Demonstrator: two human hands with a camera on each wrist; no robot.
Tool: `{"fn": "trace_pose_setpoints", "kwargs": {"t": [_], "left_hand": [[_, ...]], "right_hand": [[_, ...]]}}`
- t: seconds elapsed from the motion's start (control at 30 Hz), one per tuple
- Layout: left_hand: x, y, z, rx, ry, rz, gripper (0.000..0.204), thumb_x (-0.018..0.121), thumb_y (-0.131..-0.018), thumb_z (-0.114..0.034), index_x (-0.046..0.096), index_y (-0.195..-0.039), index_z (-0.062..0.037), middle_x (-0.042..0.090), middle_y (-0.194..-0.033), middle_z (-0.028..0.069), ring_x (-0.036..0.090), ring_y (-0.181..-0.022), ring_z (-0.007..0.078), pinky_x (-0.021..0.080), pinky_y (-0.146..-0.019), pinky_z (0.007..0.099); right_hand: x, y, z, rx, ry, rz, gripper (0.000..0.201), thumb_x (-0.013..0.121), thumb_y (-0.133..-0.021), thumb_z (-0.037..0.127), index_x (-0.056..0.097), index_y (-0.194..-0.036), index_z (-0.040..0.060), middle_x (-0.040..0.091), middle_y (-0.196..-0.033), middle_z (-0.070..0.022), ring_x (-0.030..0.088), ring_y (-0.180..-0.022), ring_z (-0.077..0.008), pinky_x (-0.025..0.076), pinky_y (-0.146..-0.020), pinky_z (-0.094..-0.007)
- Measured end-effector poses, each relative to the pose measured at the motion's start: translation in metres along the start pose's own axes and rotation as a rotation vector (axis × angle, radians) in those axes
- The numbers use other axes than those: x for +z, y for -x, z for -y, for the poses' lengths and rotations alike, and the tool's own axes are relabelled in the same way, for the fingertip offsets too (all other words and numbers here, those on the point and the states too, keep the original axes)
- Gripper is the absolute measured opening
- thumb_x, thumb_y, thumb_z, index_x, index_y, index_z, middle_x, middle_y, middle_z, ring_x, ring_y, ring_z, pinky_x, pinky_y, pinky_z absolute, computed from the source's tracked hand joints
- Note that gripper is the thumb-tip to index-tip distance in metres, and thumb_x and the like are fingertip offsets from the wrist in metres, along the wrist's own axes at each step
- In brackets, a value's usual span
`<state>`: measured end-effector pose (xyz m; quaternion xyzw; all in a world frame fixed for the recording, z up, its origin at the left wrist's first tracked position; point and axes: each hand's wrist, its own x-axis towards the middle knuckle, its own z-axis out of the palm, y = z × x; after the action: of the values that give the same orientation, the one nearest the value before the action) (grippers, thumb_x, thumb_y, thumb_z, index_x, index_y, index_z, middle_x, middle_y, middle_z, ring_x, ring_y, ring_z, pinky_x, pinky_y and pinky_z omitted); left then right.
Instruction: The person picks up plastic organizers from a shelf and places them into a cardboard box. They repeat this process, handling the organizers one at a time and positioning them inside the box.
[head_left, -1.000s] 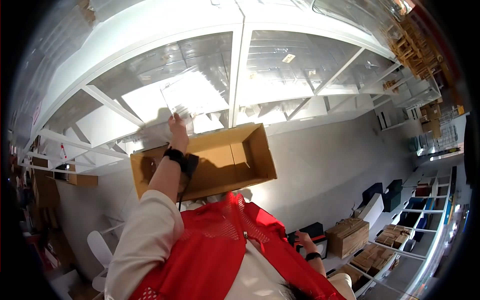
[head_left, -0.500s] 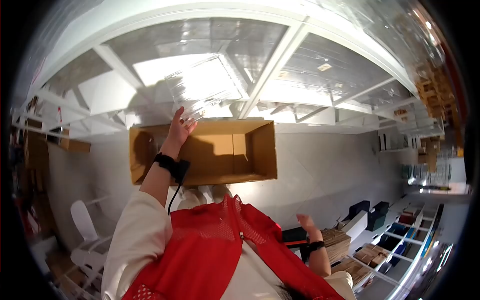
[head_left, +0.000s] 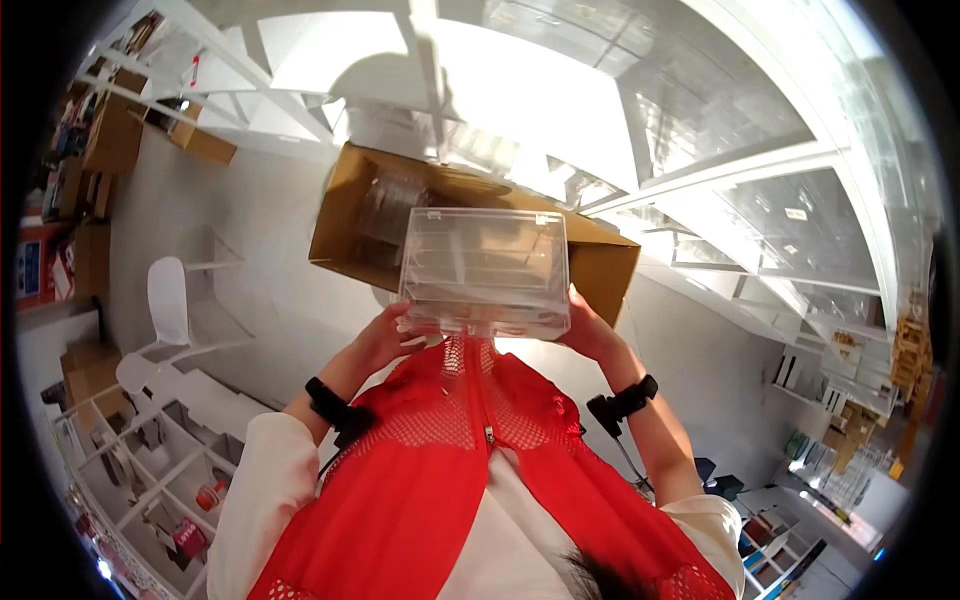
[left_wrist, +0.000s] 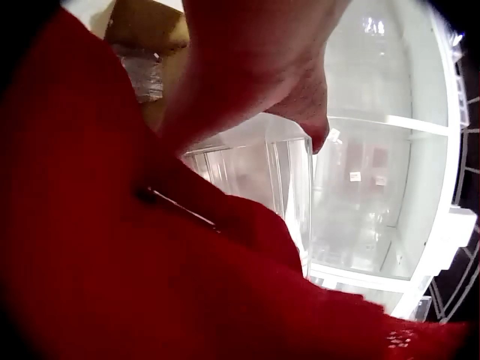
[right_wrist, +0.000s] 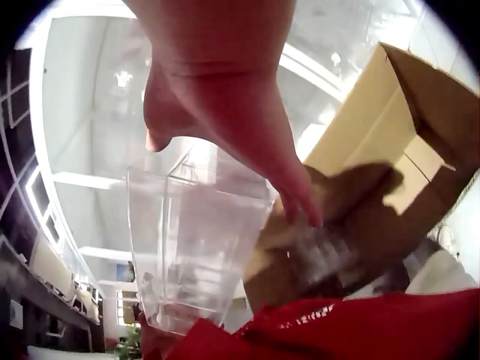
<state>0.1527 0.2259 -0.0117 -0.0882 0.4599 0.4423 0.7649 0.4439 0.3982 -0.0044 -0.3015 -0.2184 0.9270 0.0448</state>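
Observation:
A clear plastic box (head_left: pixel 485 262) with a hinged-looking edge is held in front of the chest, overlapping the cardboard box below. My left hand (head_left: pixel 375 340) grips its left near corner. At the opposite side my right hand (head_left: pixel 594 330) holds it, thumb and fingers spread around the edge in the right wrist view. Beneath stands the open cardboard box (head_left: pixel 603 268), with a clear plastic item (head_left: pixel 393 205) inside its left end. Red vest cloth (left_wrist: pixel 112 247) covers much of the left wrist view and hides the left fingertips there.
White-framed shelving (head_left: pixel 770 170) with clear panels runs along the far side, close behind the cardboard box. A white chair (head_left: pixel 168 300) stands on the left. Low white shelf compartments (head_left: pixel 140 470) lie at the lower left, and another rack (head_left: pixel 775 545) at the lower right.
The left hand has brought the clear plastic box from the shelving over the cardboard box to the chest. The right hand has come up from the side and taken hold. The head view has turned.

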Motion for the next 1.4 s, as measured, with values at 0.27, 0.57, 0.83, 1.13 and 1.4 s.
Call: {"fn": "trace_pose_setpoints", "kwargs": {"t": [0.27, 0.57, 0.83, 1.13, 1.4], "left_hand": [[-0.089, -0.043, 0.013, -0.214, -0.042, -0.062, 0.040, 0.049, -0.080, -0.045, 0.048, -0.105, -0.0144, 0.052, -0.102, 0.0015, 0.050, -0.092, 0.0164, 0.041, -0.080, 0.0311], [-0.166, -0.160, -0.020, 0.115, -0.868, -0.424, 0.075, 0.047, -0.079, -0.050, 0.021, -0.132, -0.0029, 0.030, -0.132, 0.0199, 0.028, -0.123, 0.0272, 0.021, -0.100, 0.0421], [-0.269, -0.163, -0.078, 0.347, -2.209, 0.196, 0.056, 0.060, -0.072, -0.036, 0.044, -0.118, -0.0088, 0.043, -0.122, 0.0092, 0.037, -0.116, 0.0238, 0.026, -0.099, 0.0406], [-0.320, -0.193, -0.041, 0.986, -2.169, 0.002, 0.020, 0.061, -0.069, -0.016, 0.059, -0.089, -0.0158, 0.060, -0.096, -0.0026, 0.056, -0.087, 0.0147, 0.043, -0.082, 0.0300], [-0.313, -0.195, -0.051, 0.911, -2.287, 0.040, 0.013, 0.058, -0.075, -0.018, 0.059, -0.088, -0.0182, 0.062, -0.096, -0.0050, 0.058, -0.086, 0.0137, 0.042, -0.083, 0.0281]], "right_hand": [[-0.059, -0.067, -0.064, 0.321, 0.211, -0.261, 0.038, 0.044, -0.085, 0.033, 0.046, -0.112, 0.0055, 0.054, -0.107, -0.0074, 0.053, -0.095, -0.0181, 0.044, -0.079, -0.0301], [-0.076, -0.183, -0.089, 0.330, -0.270, -0.753, 0.046, 0.059, -0.074, 0.037, 0.047, -0.104, 0.0048, 0.050, -0.085, -0.0106, 0.051, -0.075, -0.0230, 0.045, -0.066, -0.0346], [-0.243, -0.347, -0.170, 0.203, 0.253, -0.881, 0.033, 0.060, -0.073, 0.031, 0.049, -0.092, 0.0071, 0.048, -0.069, -0.0047, 0.047, -0.065, -0.0142, 0.032, -0.049, -0.0309], [-0.343, -0.451, -0.230, 0.116, 0.160, -0.855, 0.099, 0.068, -0.063, 0.022, 0.002, -0.134, 0.0009, 0.019, -0.135, -0.0218, 0.017, -0.126, -0.0315, 0.010, -0.102, -0.0396], [-0.421, -0.504, -0.261, -0.128, -0.156, -0.667, 0.099, 0.065, -0.062, 0.011, -0.001, -0.136, 0.0084, 0.016, -0.138, -0.0184, 0.015, -0.128, -0.0283, 0.004, -0.104, -0.0364]]}}
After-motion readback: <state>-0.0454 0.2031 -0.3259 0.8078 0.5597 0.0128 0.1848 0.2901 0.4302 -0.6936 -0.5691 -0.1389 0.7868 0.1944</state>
